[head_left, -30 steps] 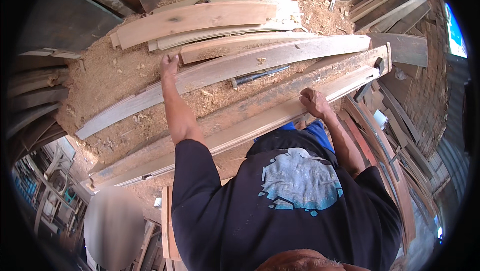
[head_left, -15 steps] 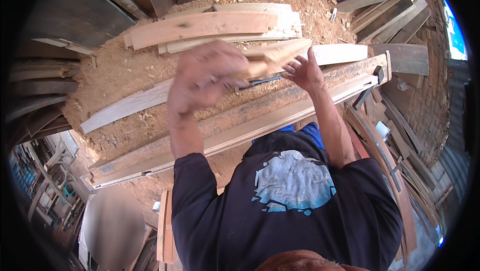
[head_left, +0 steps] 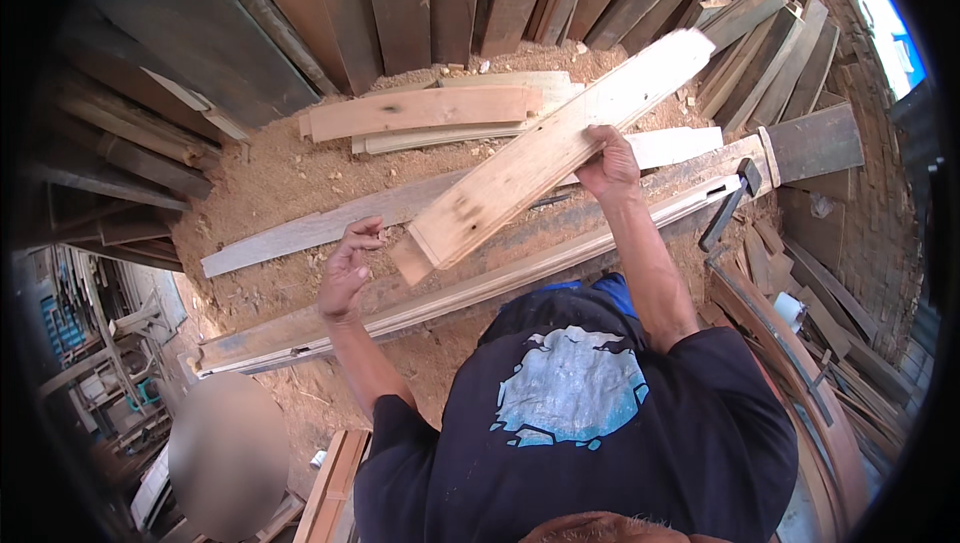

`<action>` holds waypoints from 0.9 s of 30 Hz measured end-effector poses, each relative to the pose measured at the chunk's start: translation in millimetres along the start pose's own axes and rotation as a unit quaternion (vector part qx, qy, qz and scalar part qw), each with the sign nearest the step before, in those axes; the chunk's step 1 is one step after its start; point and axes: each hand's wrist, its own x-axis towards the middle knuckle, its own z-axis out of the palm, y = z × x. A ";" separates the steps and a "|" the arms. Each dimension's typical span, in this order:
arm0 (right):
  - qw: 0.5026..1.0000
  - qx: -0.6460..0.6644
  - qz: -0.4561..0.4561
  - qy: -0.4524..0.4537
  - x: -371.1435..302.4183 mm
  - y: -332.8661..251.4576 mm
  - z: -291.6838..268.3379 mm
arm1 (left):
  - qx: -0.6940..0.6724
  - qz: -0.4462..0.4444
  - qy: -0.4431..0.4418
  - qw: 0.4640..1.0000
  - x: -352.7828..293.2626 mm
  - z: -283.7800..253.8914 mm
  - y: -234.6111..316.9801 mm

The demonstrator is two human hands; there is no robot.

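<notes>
A pale wooden board with a stepped, tongue-like end is held up at a slant over the workbench beam. Its near end points down to the left and shows dark knots. My right hand grips its lower edge around the middle, thumb on the upper face. Just left of the board's near end, my left hand is raised with loosely bent fingers apart and nothing in them. Beneath both hands runs a long pale rail along the beam, with a dark clamp near its right end.
Several cut boards lie stacked on sawdust beyond the beam, and a long whitish plank lies before them. Dark planks lean along the far side. Curved timber and scraps crowd the right. A blurred oval covers part of the lower left.
The board, earlier low and seen nearly edge-on, is now turned with its broad face up, gripped in my right hand. My left hand has come nearer me, away from the board.
</notes>
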 end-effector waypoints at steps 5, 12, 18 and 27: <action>0.988 -0.040 -0.087 -0.123 -52.3 -53.9 21.9 | 0.163 -0.109 0.115 0.974 -16.2 77.5 -14.3; 0.968 -0.056 -0.101 -0.222 -109.6 -88.6 14.1 | 0.242 -0.058 -0.041 0.968 -7.4 231.9 -13.7; 0.946 -0.087 -0.108 -0.294 -150.5 -120.3 -22.9 | 0.378 -0.107 -0.014 0.920 -32.5 306.8 -3.9; 0.912 -0.108 -0.047 -0.394 -203.2 -136.4 -27.4 | 0.236 -0.013 0.087 0.968 -78.9 371.3 -21.0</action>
